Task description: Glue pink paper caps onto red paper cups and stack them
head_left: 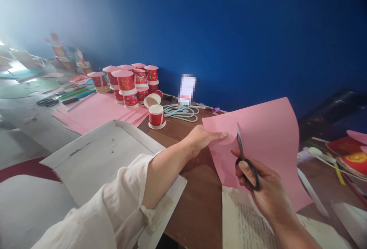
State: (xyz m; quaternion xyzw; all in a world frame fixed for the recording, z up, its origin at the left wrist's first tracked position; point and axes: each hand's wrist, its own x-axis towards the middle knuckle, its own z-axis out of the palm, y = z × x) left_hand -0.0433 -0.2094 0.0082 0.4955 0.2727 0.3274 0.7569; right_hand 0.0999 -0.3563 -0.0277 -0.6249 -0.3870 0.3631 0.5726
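Note:
My left hand [200,139] pinches the left edge of a large pink paper sheet [266,134] held up over the brown table [197,203]. My right hand [263,189] grips black-handled scissors [243,157], with fingers through the loops. The blades point up and sit against the pink sheet near my left thumb. A white sleeve covers my left forearm.
Red paper cups [156,116] with pink lids stand stacked at the back left beside more pink sheets [97,113]. A coiled pale cable [182,112] lies by the blue wall. White cardboard [100,153] lies at the left, printed paper [246,222] under my right hand, red items [351,157] at the right.

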